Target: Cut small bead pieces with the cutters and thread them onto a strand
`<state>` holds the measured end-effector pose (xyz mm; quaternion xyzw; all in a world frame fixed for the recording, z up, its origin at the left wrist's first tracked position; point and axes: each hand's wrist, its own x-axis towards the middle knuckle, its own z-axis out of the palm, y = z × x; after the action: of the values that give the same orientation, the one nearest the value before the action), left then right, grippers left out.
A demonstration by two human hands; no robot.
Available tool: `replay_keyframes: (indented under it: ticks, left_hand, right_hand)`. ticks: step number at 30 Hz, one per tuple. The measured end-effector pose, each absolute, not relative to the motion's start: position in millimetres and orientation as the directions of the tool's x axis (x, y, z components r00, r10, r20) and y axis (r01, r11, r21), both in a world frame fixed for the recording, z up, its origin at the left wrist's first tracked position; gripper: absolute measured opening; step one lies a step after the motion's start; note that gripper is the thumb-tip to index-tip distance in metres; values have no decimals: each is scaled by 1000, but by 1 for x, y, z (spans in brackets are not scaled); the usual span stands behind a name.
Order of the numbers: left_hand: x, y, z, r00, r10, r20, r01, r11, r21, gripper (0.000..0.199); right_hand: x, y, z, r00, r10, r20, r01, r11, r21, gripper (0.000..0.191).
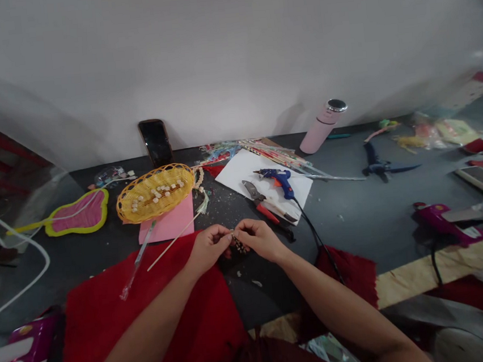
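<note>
Close together over the dark table, my left hand [210, 245] and my right hand [261, 238] pinch a small string of beads [240, 246] between thumbs and fingers. Pale and dark bits of it hang below the fingertips; its exact shape is too small to make out. Left of my hands lies a thin wooden stick [169, 248]. A yellow woven basket [126, 215] with several pale cube beads sits beyond, partly on a pink sheet [185, 217]. Beside the basket lies a beaded strand with a tassel [202, 203]. Under my left forearm is a red cloth [95, 309].
Ahead, a blue glue gun [282, 181] and red-handled pruning shears [265, 210] rest on white paper [234, 170]. A pink bottle [322, 129] and a phone [156, 142] stand near the wall. Purple devices [446, 223] and a yellow-rimmed fan [78, 214] lie to the sides.
</note>
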<state>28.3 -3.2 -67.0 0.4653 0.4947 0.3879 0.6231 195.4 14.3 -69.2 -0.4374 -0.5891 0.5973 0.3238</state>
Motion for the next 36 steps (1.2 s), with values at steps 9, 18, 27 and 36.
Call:
replay_keyframes:
  ticks: [9,18,27,36]
  left_hand:
    - [23,-1,-74,258,932,-256,-68,282,957,21]
    - [22,2,-75,197,946,-257,-242,301,922,21]
    - [19,8,-73,155,940,-303,-381,340,860,23]
    - [16,11,-72,170,939,-300,-436,345,831,26]
  right_hand:
    - [197,15,-68,-396,916,-61,262,50,-964,23]
    - [204,19,-68,-453,865,217,516,453,-727,17]
    - [209,25,-76,-421,869,262,566,477,-672,21]
    - [254,39,-50,-304,918,256,872,376,-314,21]
